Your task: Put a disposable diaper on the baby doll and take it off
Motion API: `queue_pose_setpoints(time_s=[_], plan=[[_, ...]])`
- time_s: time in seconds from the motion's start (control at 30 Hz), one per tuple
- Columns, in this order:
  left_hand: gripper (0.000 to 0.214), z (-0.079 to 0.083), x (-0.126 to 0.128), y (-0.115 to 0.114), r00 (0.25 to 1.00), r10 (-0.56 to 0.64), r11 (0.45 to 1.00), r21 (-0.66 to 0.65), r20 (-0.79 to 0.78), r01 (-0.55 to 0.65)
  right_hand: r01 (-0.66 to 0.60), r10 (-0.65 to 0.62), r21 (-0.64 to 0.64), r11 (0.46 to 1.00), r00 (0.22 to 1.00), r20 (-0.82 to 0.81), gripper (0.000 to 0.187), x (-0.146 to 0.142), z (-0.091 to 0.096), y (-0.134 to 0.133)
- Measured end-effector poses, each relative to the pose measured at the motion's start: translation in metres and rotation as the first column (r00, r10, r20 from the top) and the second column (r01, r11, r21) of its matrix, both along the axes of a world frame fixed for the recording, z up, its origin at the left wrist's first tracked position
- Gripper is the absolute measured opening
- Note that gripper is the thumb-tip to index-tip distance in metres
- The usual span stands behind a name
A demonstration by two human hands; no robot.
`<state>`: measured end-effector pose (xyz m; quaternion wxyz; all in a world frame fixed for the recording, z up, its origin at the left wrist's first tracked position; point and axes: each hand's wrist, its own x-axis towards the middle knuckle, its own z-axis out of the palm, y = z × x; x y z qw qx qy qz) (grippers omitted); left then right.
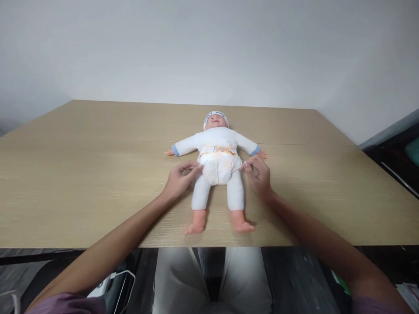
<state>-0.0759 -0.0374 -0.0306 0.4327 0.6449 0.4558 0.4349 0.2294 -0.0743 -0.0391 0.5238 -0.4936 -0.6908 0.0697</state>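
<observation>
A baby doll (218, 137) in a white suit with blue cuffs and a white cap lies on its back, feet towards me. Around its hips sits a white diaper (218, 170) with an orange printed waistband. My left hand (181, 178) pinches the diaper's edge at the left leg opening, thumb and index finger together. On the other side my right hand (258, 173) has its fingertips closed on the diaper's right edge, near the doll's hip. The doll's arms are spread outwards and its legs lie slightly apart.
The doll rests on a wide light wooden table (98, 187), near its front edge. A pale wall (209, 52) stands behind. At the right is a dark object (396, 148); below the table at left, a white cable (129, 274).
</observation>
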Motion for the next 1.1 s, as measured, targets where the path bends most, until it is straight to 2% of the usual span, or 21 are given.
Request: queue_pose_setpoints(time_s=[0.1, 0.13, 0.2, 0.27, 0.3, 0.37, 0.43, 0.53, 0.8, 1.1], plan=[[0.050, -0.005, -0.006, 0.008, 0.994, 0.043, 0.982, 0.189, -0.101, -0.023, 0.100, -0.109, 0.074, 0.992, 0.987, 0.118, 0.030, 0.018, -0.010, 0.022], [0.048, -0.007, -0.009, 0.015, 0.984, 0.091, 0.959, 0.281, -0.153, -0.045, 0.149, -0.163, 0.098, 0.984, 0.974, 0.157, 0.024, 0.023, -0.013, 0.031], [0.040, -0.014, -0.014, 0.035, 0.937, 0.224, 0.872, 0.485, -0.268, -0.069, 0.228, -0.256, 0.141, 0.964, 0.938, 0.234, 0.018, 0.030, -0.018, 0.052], [0.041, -0.019, -0.020, 0.063, 0.863, 0.328, 0.773, 0.634, -0.384, -0.013, 0.266, -0.303, 0.152, 0.952, 0.896, 0.326, 0.032, 0.034, -0.021, 0.074], [0.045, -0.021, -0.022, 0.078, 0.827, 0.349, 0.744, 0.667, -0.440, 0.041, 0.273, -0.306, 0.141, 0.952, 0.875, 0.374, 0.039, 0.035, -0.022, 0.084], [0.053, -0.022, -0.025, 0.106, 0.768, 0.336, 0.724, 0.671, -0.545, 0.159, 0.267, -0.278, 0.088, 0.960, 0.846, 0.455, 0.048, 0.035, -0.022, 0.100], [0.060, -0.021, -0.027, 0.128, 0.727, 0.299, 0.731, 0.638, -0.618, 0.242, 0.247, -0.227, 0.028, 0.969, 0.833, 0.504, 0.053, 0.035, -0.021, 0.109], [0.070, -0.021, -0.028, 0.144, 0.701, 0.266, 0.760, 0.592, -0.661, 0.269, 0.231, -0.182, -0.025, 0.973, 0.825, 0.536, 0.057, 0.036, -0.022, 0.110], [0.074, -0.028, -0.033, 0.144, 0.644, 0.296, 0.836, 0.517, -0.706, 0.182, 0.353, -0.273, -0.062, 0.933, 0.812, 0.517, 0.053, 0.039, -0.028, 0.107], [0.070, -0.024, -0.029, 0.142, 0.567, 0.363, 0.843, 0.520, -0.739, 0.137, 0.388, -0.292, -0.104, 0.916, 0.821, 0.491, 0.041, 0.040, -0.027, 0.110]])
